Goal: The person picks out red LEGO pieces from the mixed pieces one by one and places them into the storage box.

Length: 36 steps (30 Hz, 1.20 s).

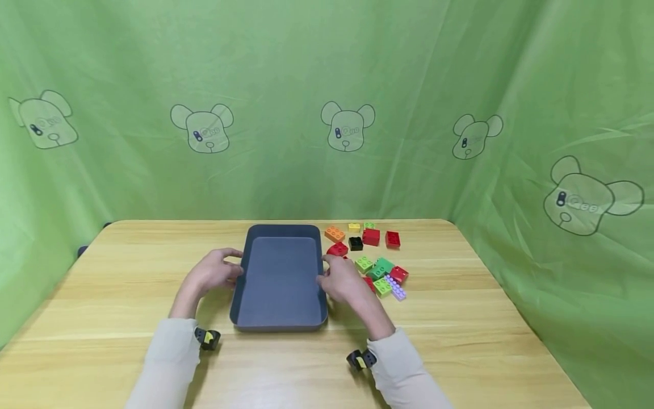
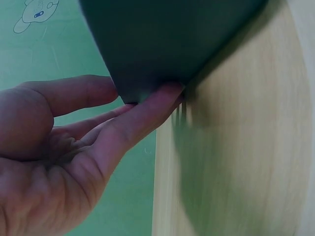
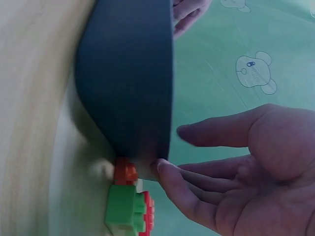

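A dark grey rectangular tray (image 1: 278,328) sits on the wooden table between both hands, with nothing inside. My left hand (image 1: 218,271) holds its left wall. In the left wrist view the thumb meets the rim and a finger (image 2: 152,105) presses the outer wall. My right hand (image 1: 343,278) is at the right wall. A fingertip touches the outside there, while the right wrist view shows the thumb (image 3: 211,132) slightly apart from the rim. Close behind that hand lie toy building bricks, including a red brick (image 1: 338,249), partly covered by the hand.
Several more bricks are scattered right of the tray: an orange brick (image 1: 334,233), a black brick (image 1: 355,243), a green brick (image 1: 380,268) and a purple brick (image 1: 395,288). Behind the table (image 1: 449,341) hangs a green curtain (image 1: 278,182).
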Each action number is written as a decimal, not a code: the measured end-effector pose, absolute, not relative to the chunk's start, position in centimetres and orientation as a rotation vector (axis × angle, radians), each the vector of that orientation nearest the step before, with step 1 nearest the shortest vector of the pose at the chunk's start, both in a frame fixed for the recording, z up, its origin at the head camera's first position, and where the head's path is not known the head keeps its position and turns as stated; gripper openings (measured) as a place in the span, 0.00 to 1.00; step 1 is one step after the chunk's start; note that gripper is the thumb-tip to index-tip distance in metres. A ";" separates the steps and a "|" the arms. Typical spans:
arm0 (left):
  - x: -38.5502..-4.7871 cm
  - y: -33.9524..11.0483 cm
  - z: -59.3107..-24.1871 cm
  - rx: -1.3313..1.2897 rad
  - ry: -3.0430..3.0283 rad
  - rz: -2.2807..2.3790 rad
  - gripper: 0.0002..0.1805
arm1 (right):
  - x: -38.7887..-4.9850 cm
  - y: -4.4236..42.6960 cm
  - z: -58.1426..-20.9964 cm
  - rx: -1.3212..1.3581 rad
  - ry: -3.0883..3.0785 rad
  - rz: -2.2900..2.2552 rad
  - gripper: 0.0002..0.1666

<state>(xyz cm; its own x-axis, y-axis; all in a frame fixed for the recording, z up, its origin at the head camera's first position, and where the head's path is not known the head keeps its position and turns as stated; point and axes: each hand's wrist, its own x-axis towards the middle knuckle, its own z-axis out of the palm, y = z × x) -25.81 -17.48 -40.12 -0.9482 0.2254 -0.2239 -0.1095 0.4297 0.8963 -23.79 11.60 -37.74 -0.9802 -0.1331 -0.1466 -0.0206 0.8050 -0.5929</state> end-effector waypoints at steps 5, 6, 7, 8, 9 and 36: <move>-25.8 -17.5 -40.1 0.101 2.383 1.515 0.30 | -23.6 12.6 -36.5 -0.082 2.877 -0.965 0.37; -25.8 -17.5 -40.0 0.099 2.385 1.512 0.30 | -23.7 13.0 -36.3 -0.082 2.894 -0.979 0.37; -25.8 -17.5 -40.0 0.097 2.386 1.511 0.31 | -23.8 13.4 -36.1 -0.081 2.907 -0.999 0.37; -25.8 -17.5 -40.0 0.095 2.385 1.510 0.31 | -23.9 13.9 -35.9 -0.079 2.928 -1.007 0.37; -25.8 -17.5 -40.0 0.095 2.383 1.512 0.31 | -24.0 14.4 -35.7 -0.077 2.951 -1.012 0.36; -25.8 -17.6 -40.2 0.114 2.369 1.530 0.30 | -25.0 23.1 -35.8 0.177 3.004 -0.787 0.38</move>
<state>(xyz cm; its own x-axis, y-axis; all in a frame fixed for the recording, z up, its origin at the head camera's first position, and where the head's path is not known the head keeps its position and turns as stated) -25.83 -17.61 -40.18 -0.9464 0.2361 -0.2206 -0.1039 0.4241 0.8996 -25.04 23.08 -35.78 -0.9931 0.1018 -0.0587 0.1175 0.8654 -0.4870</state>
